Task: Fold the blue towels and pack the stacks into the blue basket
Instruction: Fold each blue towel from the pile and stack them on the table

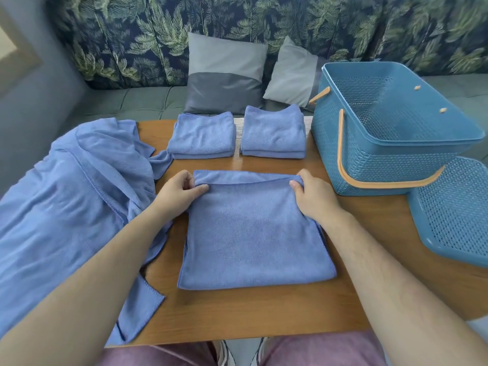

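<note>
A blue towel (253, 233) lies folded in half on the wooden table (250, 310) in front of me. My left hand (179, 192) pinches its upper left corner and my right hand (314, 196) pinches its upper right corner; the top layer's edge sits a little short of the layer beneath. Two stacks of folded blue towels rest at the table's far side, the left stack (202, 136) and the right stack (273, 133) side by side. The blue basket (390, 151) with an orange handle stands empty at the right.
A heap of unfolded blue towels (71, 196) covers the table's left side and hangs over its edge. The basket's blue perforated lid (456, 210) lies at the right, near the table's edge. Behind the table is a sofa with two grey cushions (224, 75).
</note>
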Demonstrator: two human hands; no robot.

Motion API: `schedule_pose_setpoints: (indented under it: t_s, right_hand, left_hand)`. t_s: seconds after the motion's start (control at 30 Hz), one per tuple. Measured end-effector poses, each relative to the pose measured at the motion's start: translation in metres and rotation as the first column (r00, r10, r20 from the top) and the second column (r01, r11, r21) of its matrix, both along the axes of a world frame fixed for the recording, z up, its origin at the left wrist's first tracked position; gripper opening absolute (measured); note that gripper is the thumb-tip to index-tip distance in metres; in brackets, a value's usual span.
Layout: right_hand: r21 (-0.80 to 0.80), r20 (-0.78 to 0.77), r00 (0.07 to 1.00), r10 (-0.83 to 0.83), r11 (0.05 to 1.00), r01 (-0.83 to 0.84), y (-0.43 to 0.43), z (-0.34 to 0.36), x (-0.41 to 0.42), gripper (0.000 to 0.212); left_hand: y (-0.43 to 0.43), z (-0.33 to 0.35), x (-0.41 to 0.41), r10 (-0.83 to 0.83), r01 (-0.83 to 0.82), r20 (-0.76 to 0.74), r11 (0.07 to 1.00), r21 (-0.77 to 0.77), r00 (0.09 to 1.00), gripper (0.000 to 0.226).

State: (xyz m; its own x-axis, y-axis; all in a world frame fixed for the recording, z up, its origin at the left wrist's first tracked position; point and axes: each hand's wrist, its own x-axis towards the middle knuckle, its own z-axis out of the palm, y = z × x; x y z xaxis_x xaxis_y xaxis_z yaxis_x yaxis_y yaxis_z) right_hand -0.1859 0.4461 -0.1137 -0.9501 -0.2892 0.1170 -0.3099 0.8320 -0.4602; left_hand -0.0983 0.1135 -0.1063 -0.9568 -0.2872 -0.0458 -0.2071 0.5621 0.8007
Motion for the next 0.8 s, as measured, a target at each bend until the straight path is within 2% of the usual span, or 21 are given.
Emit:
schedule_pose_setpoints:
  t_s: [0.07, 0.17, 0.3, 0.53, 0.7, 0.8]
  right_hand:
    - [-0.013, -0.002, 1.000, -0.017, 1.000, 0.017, 0.000, -0.002, -0.002, 0.023]
    - [-0.042, -0.005, 0.999, -0.048, 0.998, 0.048, 0.000, -0.005, -0.004, 0.022]
    - [-0.074, 0.006, 0.996, -0.090, 0.993, 0.090, -0.001, -0.009, -0.008, 0.023]
    - [-0.092, 0.041, 0.980, -0.196, 0.976, 0.199, -0.006, -0.010, -0.017, 0.037]
    - [-0.064, 0.058, 0.971, -0.233, 0.970, 0.236, -0.014, -0.006, -0.019, 0.014]
    - [0.010, 0.035, 0.968, -0.249, 0.968, 0.249, -0.018, -0.007, -0.018, 0.014]
  left_hand:
    - [-0.004, 0.001, -0.002, 0.006, -0.008, 0.027, 0.998, 0.067, 1.000, 0.028]
    - [-0.008, 0.003, -0.004, -0.019, 0.013, 0.067, 0.996, 0.084, 0.998, 0.014]
    - [-0.008, 0.000, -0.010, 0.031, -0.028, 0.054, 0.998, -0.060, 0.998, 0.012]
    - [-0.004, -0.005, -0.029, 0.104, -0.104, -0.013, 0.961, -0.255, 0.995, 0.016]
    - [0.001, -0.009, -0.037, 0.139, -0.128, 0.007, 0.929, -0.346, 0.990, 0.019]
    - [0.005, -0.010, -0.038, 0.148, -0.130, 0.013, 0.902, -0.412, 0.989, 0.018]
